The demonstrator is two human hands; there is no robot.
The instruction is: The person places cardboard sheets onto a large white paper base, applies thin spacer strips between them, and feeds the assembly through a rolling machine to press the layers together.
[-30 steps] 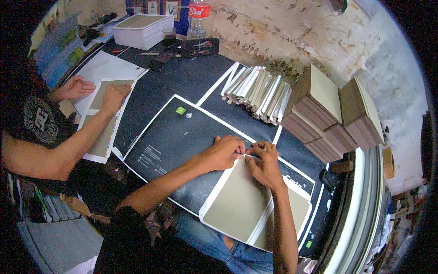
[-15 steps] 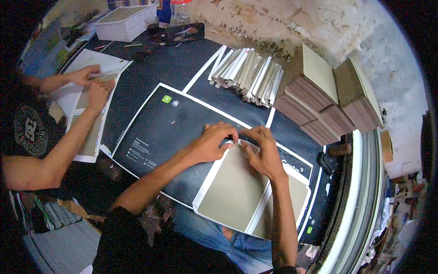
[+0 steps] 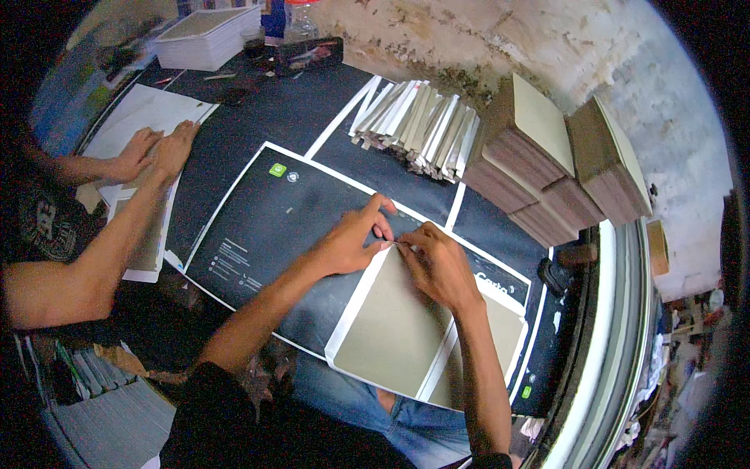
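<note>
A book cover of grey board panels with white paper edges lies at the near middle of the table, on a large dark printed sheet. At its far left corner my left hand has its thumb on the white edge and its fingers curled, the forefinger raised. My right hand pinches the same corner from the other side, fingertips close to the left thumb. The corner itself is mostly hidden under my fingertips. A white strip divides the cover's two panels, partly covered by my right forearm.
Many thin strips lie in a heap beyond the sheet. Stacks of brown board stand at the far right beside the wall. At the left, a co-worker's hands press on another cover. A white paper stack stands at the back left.
My hands have shifted slightly at the cover's corner, the left forefinger lifting and the right fingers drawing together. The co-worker's hands have moved closer together and flattened on their cover.
</note>
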